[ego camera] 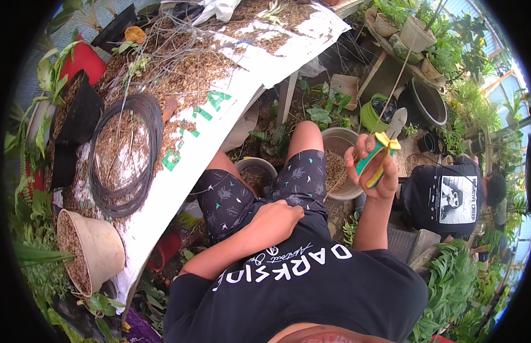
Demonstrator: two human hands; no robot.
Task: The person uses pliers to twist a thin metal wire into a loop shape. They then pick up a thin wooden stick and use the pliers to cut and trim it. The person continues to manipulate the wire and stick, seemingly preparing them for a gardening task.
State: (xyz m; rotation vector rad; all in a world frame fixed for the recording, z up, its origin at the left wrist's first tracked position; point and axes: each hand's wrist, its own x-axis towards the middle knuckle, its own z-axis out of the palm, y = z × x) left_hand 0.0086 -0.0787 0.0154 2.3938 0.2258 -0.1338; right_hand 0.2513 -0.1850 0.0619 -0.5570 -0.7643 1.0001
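My right hand [375, 176] is raised at the right, gripping pliers [388, 139] with green and yellow handles and grey jaws pointing up. A long thin stick or wire [396, 83] slants down past this hand towards my knee. I cannot tell if the fingers hold it too. My left hand [279, 221] rests on my lap with its fingers curled; whether anything is inside is hidden. To my left, a coil of dark wire [96, 167] lies on a table covered with a white printed sheet [179, 171].
Loose brown potting fibre [167, 64] and tangled wire strands [162, 47] are spread over the table. A beige pot [98, 253] lies tilted at its near edge. A round basin [338, 188] stands beyond my knee. At the right, another person [441, 197] has their back turned.
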